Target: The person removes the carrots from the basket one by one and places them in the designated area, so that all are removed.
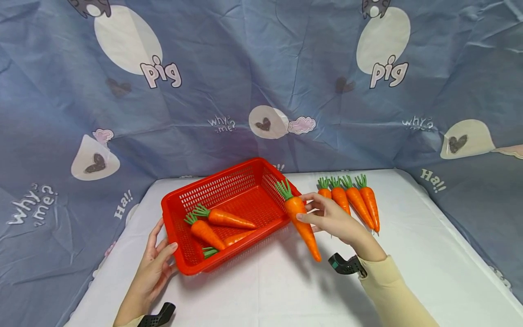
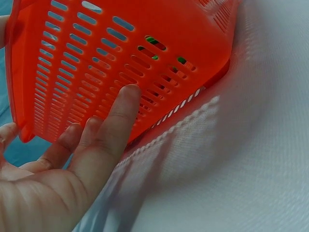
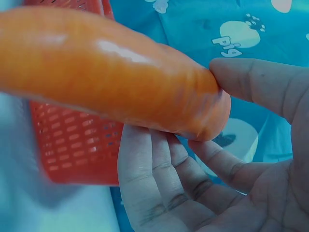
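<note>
My right hand point(image 1: 333, 220) pinches an orange carrot point(image 1: 301, 222) with green stems between thumb and fingers, over the right end of a red plastic basket point(image 1: 212, 185). The carrot's tip slants down toward me, outside the basket's near rim. In the right wrist view the fingers bear on the thick end of the carrot point(image 3: 120, 72). My left hand point(image 1: 153, 268) grips the basket's left end, its thumb at the rim. Seen from the left wrist, the fingers point(image 2: 108, 128) lie against the slotted outer wall point(image 2: 96, 58). Three carrots lie in the basket's left half, one partly hidden by the near wall.
Several more carrots point(image 1: 359, 202) lie side by side on the white table point(image 1: 412, 254) to the right, partly behind my right hand. A blue printed cloth point(image 1: 229, 59) hangs behind the table. Black wrist devices point(image 1: 345, 264) sit on both wrists.
</note>
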`<state>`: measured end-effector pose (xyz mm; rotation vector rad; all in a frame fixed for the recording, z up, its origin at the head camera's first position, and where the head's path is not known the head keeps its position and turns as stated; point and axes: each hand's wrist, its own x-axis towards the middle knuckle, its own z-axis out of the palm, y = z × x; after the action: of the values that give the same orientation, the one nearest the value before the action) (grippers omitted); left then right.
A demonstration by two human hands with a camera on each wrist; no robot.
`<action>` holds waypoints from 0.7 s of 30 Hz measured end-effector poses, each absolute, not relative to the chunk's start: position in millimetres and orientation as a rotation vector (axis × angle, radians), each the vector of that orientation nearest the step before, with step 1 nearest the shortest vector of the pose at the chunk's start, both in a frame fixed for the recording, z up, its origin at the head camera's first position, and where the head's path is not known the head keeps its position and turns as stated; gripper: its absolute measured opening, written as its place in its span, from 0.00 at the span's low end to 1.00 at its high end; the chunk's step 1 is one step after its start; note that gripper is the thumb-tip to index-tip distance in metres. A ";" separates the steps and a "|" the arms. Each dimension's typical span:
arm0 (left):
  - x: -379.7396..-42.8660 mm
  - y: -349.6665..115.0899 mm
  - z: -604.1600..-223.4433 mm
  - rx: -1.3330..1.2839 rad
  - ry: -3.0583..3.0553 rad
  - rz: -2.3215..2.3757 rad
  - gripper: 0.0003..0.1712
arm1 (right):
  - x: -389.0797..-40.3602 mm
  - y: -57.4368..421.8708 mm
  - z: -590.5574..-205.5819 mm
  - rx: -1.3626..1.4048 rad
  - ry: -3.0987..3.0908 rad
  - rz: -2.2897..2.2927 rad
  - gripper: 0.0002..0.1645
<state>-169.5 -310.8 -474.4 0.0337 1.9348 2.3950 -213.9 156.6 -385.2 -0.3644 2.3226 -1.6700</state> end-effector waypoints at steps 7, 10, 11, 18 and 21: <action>-168.4 -311.2 -475.0 0.072 1.920 2.412 0.47 | -209.2 162.8 -387.8 -0.325 2.332 -1.667 0.35; -167.6 -311.5 -475.8 0.098 1.912 2.420 0.47 | -207.0 165.3 -388.9 -0.322 2.335 -1.666 0.35; -167.6 -311.5 -476.0 0.106 1.910 2.422 0.47 | -206.5 166.2 -389.5 -0.322 2.332 -1.668 0.36; -167.8 -311.3 -477.0 0.131 1.902 2.430 0.47 | -201.5 172.2 -392.4 -0.300 2.311 -1.692 0.38; -167.7 -311.2 -476.7 0.123 1.901 2.431 0.47 | -199.6 174.1 -393.3 -0.290 2.309 -1.700 0.38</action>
<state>-167.7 -311.2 -476.7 0.1233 1.9010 2.4307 -199.6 174.1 -393.3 -0.2896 2.3086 -1.6996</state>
